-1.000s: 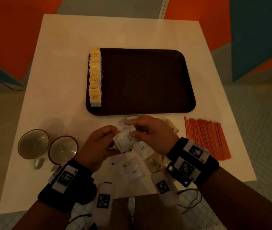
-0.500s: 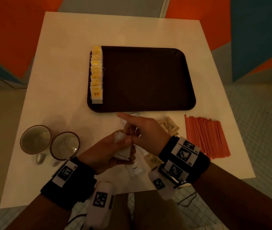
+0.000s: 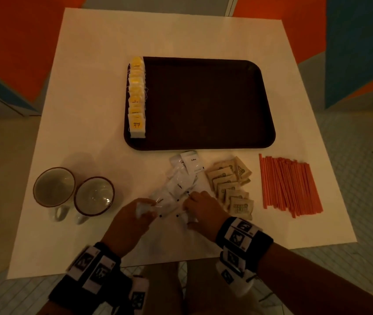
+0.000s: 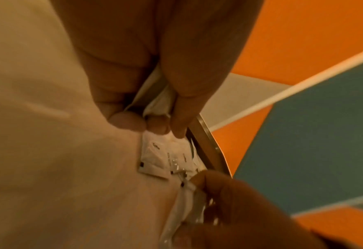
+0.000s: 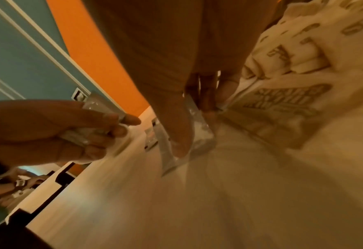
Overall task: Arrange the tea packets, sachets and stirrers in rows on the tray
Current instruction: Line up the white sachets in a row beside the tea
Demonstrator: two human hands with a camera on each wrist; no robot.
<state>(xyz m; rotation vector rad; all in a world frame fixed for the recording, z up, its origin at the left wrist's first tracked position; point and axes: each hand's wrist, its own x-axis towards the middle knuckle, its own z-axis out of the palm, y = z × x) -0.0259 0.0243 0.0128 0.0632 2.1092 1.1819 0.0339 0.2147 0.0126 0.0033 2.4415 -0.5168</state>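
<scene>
A dark brown tray [image 3: 203, 103] lies mid-table with a row of yellow tea packets [image 3: 137, 98] along its left edge. White coffee sachets [image 3: 181, 178] lie in a loose pile just in front of the tray. My left hand [image 3: 135, 214] grips a small bunch of white sachets [image 4: 161, 101] at the pile's near left. My right hand [image 3: 200, 206] pinches another white sachet [image 5: 197, 131] on the table at the pile's near right. Brown sugar sachets [image 3: 231, 187] are fanned out to the right, and orange stirrers [image 3: 287, 183] lie beyond them.
Two empty cups [image 3: 54, 189] [image 3: 94, 196] stand on the white table [image 3: 90, 64] to the left of my hands. The table's front edge runs just behind my wrists. Orange and blue wall panels surround the table.
Both hands have dropped back toward me, uncovering the pile of white sachets. The right hand went from pointing beside the left to pinching a sachet on the table.
</scene>
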